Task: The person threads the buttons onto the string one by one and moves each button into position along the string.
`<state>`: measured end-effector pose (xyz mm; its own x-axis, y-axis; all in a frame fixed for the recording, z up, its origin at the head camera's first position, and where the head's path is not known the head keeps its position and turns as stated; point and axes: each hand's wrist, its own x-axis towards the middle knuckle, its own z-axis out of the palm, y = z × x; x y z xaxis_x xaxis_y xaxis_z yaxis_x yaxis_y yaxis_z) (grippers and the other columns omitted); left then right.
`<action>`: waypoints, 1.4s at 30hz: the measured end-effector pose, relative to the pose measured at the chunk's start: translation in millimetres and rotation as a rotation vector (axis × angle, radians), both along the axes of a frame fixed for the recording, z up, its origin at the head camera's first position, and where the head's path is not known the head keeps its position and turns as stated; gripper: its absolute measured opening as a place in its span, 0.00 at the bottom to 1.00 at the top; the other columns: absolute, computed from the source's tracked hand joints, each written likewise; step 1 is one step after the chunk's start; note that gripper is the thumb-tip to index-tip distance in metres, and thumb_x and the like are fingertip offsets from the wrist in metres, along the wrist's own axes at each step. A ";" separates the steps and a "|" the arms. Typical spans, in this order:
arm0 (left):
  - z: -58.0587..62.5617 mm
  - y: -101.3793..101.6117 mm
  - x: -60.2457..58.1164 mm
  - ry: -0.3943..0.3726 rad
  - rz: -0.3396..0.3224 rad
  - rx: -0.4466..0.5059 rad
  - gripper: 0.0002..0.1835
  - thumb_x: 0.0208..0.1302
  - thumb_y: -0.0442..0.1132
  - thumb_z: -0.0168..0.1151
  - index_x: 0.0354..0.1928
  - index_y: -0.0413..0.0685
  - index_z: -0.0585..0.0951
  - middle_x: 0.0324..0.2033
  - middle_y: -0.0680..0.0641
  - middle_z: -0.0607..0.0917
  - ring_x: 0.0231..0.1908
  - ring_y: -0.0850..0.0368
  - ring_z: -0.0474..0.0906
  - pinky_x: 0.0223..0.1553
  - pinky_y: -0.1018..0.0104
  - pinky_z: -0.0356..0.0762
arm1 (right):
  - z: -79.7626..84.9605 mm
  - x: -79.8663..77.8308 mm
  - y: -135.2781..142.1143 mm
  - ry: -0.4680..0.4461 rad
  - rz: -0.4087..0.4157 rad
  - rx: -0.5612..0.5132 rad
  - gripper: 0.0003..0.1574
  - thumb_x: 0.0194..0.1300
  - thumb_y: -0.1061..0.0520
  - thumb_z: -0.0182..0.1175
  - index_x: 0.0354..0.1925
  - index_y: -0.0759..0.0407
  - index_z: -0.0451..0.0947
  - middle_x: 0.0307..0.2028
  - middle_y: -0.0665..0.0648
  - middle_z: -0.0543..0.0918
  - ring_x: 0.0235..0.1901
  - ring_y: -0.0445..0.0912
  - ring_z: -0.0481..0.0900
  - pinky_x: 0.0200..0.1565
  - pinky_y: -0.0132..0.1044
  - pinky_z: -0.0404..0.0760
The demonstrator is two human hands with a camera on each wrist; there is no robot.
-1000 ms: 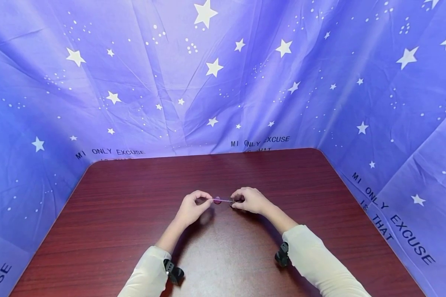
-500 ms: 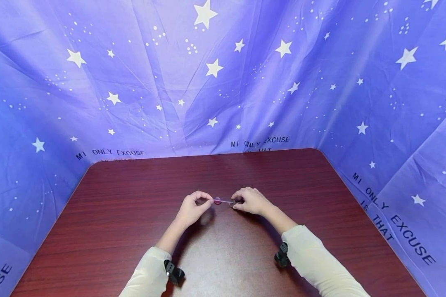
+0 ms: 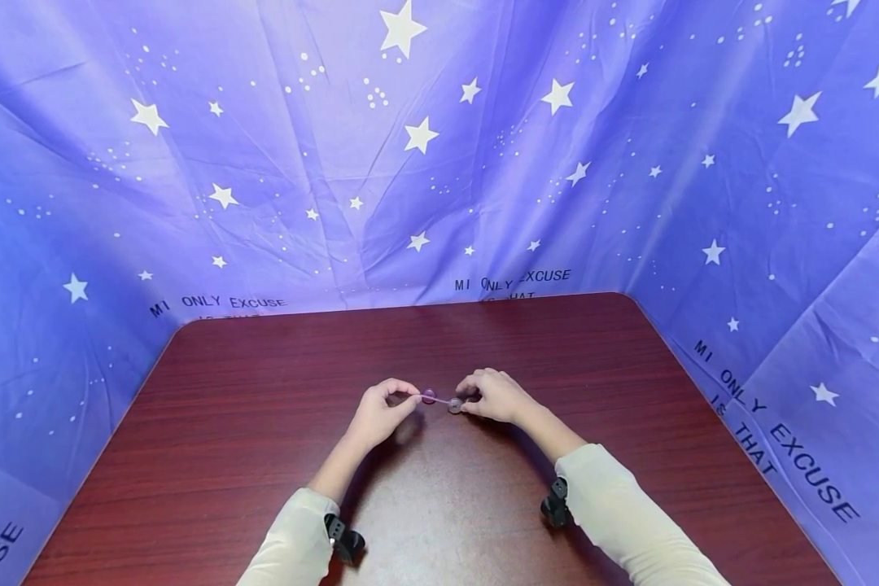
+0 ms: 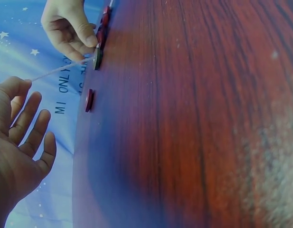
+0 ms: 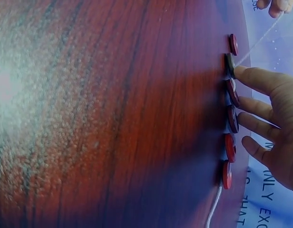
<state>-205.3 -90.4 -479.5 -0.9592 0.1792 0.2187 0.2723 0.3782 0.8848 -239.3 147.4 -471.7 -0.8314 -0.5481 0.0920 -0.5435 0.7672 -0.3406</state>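
Note:
In the head view my left hand [image 3: 382, 413] pinches one end of a pale string [image 3: 434, 399] between thumb and index finger; its other fingers are spread in the left wrist view. The string stretches taut to a dark grey round button [image 3: 455, 405] flat on the table. Beside that button rests my right hand [image 3: 494, 397], one digit touching its edge in the right wrist view, fingers loosely bent. A single reddish-purple button [image 3: 428, 396] lies behind the string, apart from the others. Several threaded-looking buttons, such as a red button [image 5: 230, 147], line up under my right fingers.
A white string tail [image 5: 213, 206] trails from the last red button [image 5: 227, 174] in the row. The brown wood-grain table [image 3: 264, 358] is enclosed by a purple star-printed curtain [image 3: 322, 146]. Black wrist cameras sit at both sleeves.
The dark grey button has come out from behind my right fingertips and now lies flat in sight. The string slants lower toward it. My left hand has hardly moved.

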 end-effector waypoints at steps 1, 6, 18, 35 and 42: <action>0.0 0.3 0.0 -0.002 0.001 0.000 0.02 0.56 0.37 0.66 0.32 0.50 0.83 0.30 0.50 0.84 0.25 0.58 0.75 0.28 0.74 0.72 | 0.3 -0.4 0.2 -0.001 0.000 -0.003 0.14 0.54 0.51 0.66 0.40 0.50 0.83 0.34 0.46 0.84 0.38 0.43 0.76 0.41 0.40 0.72; 0.8 1.4 -0.7 -0.003 0.002 -0.001 0.02 0.56 0.37 0.66 0.32 0.50 0.83 0.30 0.50 0.84 0.25 0.60 0.76 0.29 0.74 0.73 | 4.8 -1.9 0.6 -0.005 -0.015 -0.054 0.13 0.55 0.52 0.65 0.40 0.53 0.82 0.33 0.48 0.84 0.38 0.43 0.79 0.43 0.41 0.75; 2.5 2.7 -1.5 0.013 0.006 0.003 0.03 0.55 0.36 0.66 0.32 0.49 0.83 0.32 0.48 0.85 0.26 0.62 0.78 0.31 0.73 0.75 | 16.3 2.8 -13.4 -0.093 -0.029 -0.311 0.14 0.57 0.54 0.64 0.43 0.57 0.81 0.38 0.53 0.84 0.31 0.39 0.77 0.39 0.34 0.77; -1.0 6.1 -1.5 0.035 -0.012 0.044 0.04 0.56 0.36 0.67 0.32 0.45 0.83 0.31 0.46 0.86 0.26 0.65 0.77 0.30 0.74 0.76 | 17.8 9.9 -36.7 -0.292 -0.005 -0.505 0.14 0.61 0.59 0.60 0.46 0.60 0.80 0.39 0.55 0.85 0.32 0.43 0.79 0.34 0.30 0.77; -1.6 7.7 -0.5 0.030 -0.030 0.059 0.04 0.56 0.37 0.67 0.33 0.46 0.83 0.32 0.45 0.86 0.27 0.61 0.78 0.31 0.71 0.76 | 16.7 11.5 -39.6 -0.284 0.018 -0.483 0.13 0.60 0.58 0.62 0.45 0.55 0.80 0.32 0.52 0.84 0.31 0.37 0.78 0.35 0.28 0.76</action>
